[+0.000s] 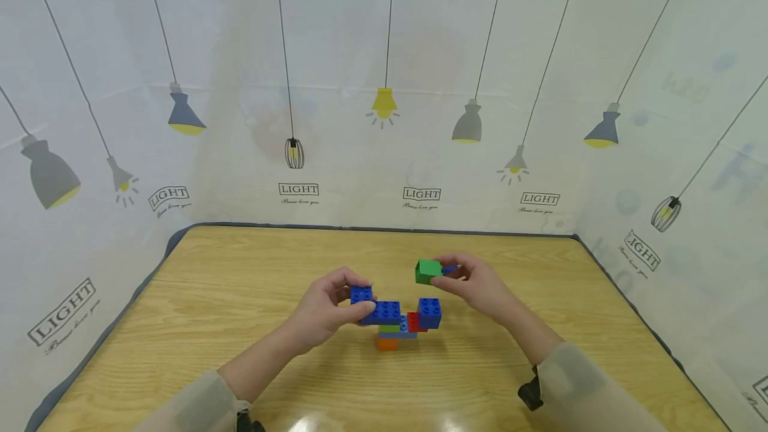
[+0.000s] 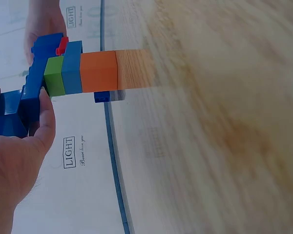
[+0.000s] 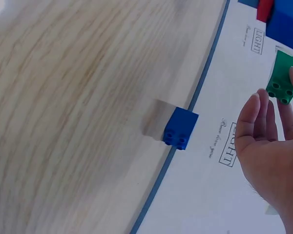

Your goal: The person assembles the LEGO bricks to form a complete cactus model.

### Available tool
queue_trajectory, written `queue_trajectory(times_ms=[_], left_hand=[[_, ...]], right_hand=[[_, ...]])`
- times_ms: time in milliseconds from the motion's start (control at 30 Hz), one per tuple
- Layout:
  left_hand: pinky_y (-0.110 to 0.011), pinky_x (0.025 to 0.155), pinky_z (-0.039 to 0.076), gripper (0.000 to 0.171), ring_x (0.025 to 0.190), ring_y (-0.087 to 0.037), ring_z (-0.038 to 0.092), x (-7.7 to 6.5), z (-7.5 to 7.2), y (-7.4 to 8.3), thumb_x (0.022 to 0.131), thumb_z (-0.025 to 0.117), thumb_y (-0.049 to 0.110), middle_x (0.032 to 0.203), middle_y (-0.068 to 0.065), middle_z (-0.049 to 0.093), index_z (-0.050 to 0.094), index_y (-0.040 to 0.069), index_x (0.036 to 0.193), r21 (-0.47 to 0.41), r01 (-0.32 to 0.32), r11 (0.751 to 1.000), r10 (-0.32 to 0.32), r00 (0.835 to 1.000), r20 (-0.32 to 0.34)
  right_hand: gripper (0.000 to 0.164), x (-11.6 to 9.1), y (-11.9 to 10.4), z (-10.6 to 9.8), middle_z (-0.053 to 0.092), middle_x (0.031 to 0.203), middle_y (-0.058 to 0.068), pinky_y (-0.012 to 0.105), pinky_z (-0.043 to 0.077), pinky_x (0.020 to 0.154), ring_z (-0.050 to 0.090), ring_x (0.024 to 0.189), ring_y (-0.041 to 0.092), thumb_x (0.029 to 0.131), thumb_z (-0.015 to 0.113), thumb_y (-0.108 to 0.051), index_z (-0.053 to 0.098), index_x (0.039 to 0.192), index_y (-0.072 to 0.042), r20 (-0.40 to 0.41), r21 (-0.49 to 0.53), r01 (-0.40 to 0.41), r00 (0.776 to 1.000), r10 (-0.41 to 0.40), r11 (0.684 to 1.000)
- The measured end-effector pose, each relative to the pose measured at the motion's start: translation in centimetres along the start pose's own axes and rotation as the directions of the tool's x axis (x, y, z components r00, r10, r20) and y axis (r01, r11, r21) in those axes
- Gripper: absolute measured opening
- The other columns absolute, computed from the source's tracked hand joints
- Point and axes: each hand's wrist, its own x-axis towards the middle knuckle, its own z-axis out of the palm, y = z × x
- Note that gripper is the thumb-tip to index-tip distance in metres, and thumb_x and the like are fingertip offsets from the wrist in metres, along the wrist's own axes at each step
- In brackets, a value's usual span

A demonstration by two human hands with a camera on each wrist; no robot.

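Note:
A built model of toy building blocks stands on the table, with an orange block [image 2: 98,71] at the bottom. Above that are a light blue block [image 2: 72,68], a light green block [image 2: 54,76] and a long blue block [image 1: 387,313]. On the model's right side a red block [image 1: 414,321] carries a blue block [image 1: 429,314]. My left hand [image 1: 324,312] grips the model's upper left end, around a small blue block [image 1: 361,294]. Raised behind the model, my right hand [image 1: 477,285] pinches a green block [image 1: 428,272], its studs turned toward the palm in the right wrist view.
A loose blue block [image 3: 180,128] rests on the wooden table [image 1: 240,265], partly hidden behind my right hand in the head view. A white curtain [image 1: 348,39] printed with lamps surrounds the table's back and sides.

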Motion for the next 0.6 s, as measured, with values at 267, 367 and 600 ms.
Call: queue_trajectory(times_ms=[267, 367, 600], left_hand=[[-0.032, 0.084, 0.067, 0.038, 0.108, -0.024, 0.066, 0.0, 0.0, -0.2, 0.104, 0.078, 0.015, 0.127, -0.014, 0.066, 0.062, -0.005, 0.131, -0.001, -0.005, 1.0, 0.005, 1.0, 0.0], [-0.032, 0.083, 0.067, 0.036, 0.109, -0.024, 0.066, 0.0, 0.0, -0.1, 0.103, 0.077, 0.014, 0.126, -0.013, 0.066, 0.063, -0.005, 0.13, -0.005, -0.01, 1.0, 0.01, 1.0, -0.001], [-0.031, 0.083, 0.067, 0.034, 0.108, -0.024, 0.066, 0.0, 0.1, 0.0, 0.103, 0.078, 0.013, 0.126, -0.013, 0.066, 0.064, -0.004, 0.129, 0.006, -0.015, 1.0, 0.015, 1.0, -0.007]], right_hand=[[0.042, -1.2, -1.8, 0.0, 0.073, 0.129, 0.014, 0.033, 0.06, 0.094, 0.069, 0.114, 0.027, 0.103, 0.079, -0.029, 0.069, 0.14, -0.011, -0.004, 0.029, 0.065, 0.998, -0.065, 0.997], [0.04, -1.7, -2.4, 0.1, 0.074, 0.129, 0.011, 0.029, 0.06, 0.094, 0.07, 0.114, 0.027, 0.104, 0.079, -0.027, 0.069, 0.139, -0.011, -0.006, 0.05, 0.084, 0.996, -0.084, 0.995], [0.037, -2.4, -3.5, 0.8, 0.074, 0.126, 0.013, 0.027, 0.062, 0.093, 0.071, 0.113, 0.033, 0.104, 0.078, -0.02, 0.069, 0.139, -0.011, 0.009, 0.081, 0.163, 0.986, -0.165, 0.983]])
